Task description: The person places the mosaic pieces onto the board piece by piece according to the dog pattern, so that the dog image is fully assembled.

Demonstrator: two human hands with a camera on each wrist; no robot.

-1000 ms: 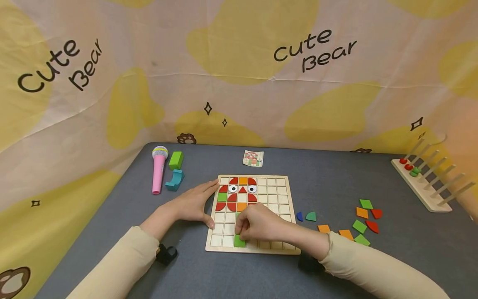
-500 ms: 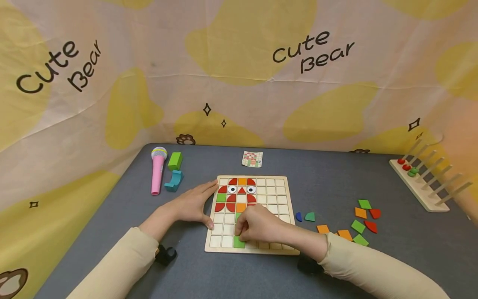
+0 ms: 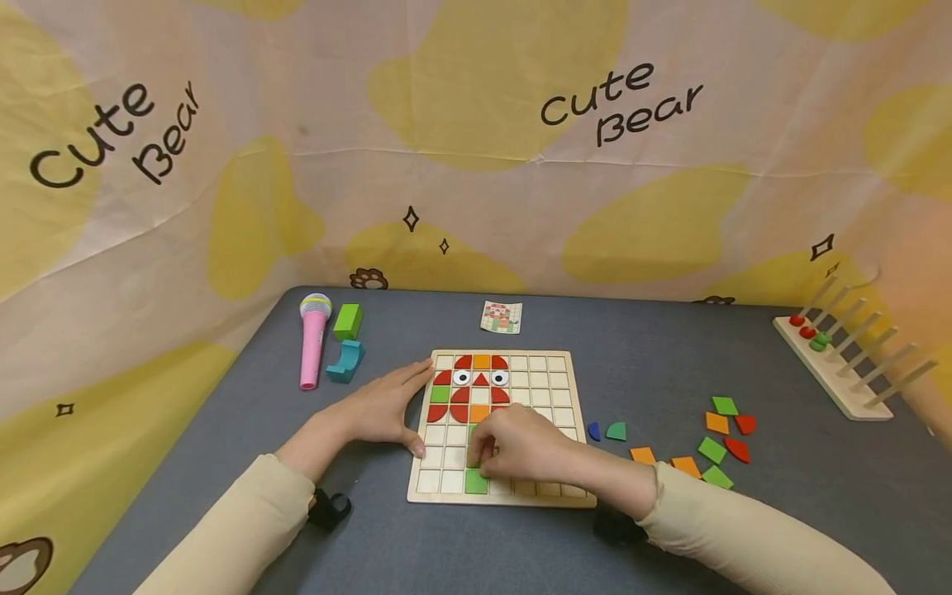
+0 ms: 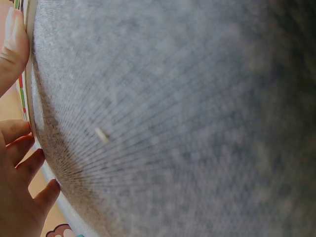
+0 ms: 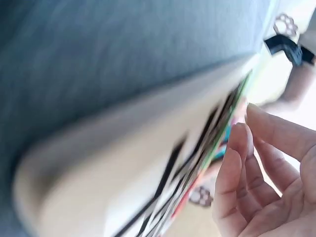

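Observation:
A wooden grid board (image 3: 554,502) lies flat on the table, with red, orange and green tiles and two eye discs in its cells. My left hand (image 3: 383,405) spreads along its left edge, fingers at the upper corner and thumb lower down; in the left wrist view its fingertips touch the rim. Over the lower middle my right hand (image 3: 516,446) is curled, with thumb and fingertips pinching at a green square tile (image 3: 473,456), mostly covered by them. Just below that lies another green square tile (image 3: 476,482). The right wrist view shows the curled fingers (image 5: 228,180) close above the board.
A picture card (image 3: 502,317) lies behind the board. To the left are a pink toy microphone (image 3: 313,347), a green block (image 3: 347,321) and a teal arch block (image 3: 345,361). Several loose tiles (image 3: 711,450) lie at right, near a pegged bead rack (image 3: 840,372).
The view has shifted very slightly. Both hands keep their places on the board, with the right fingertips moving only a little at the green tile.

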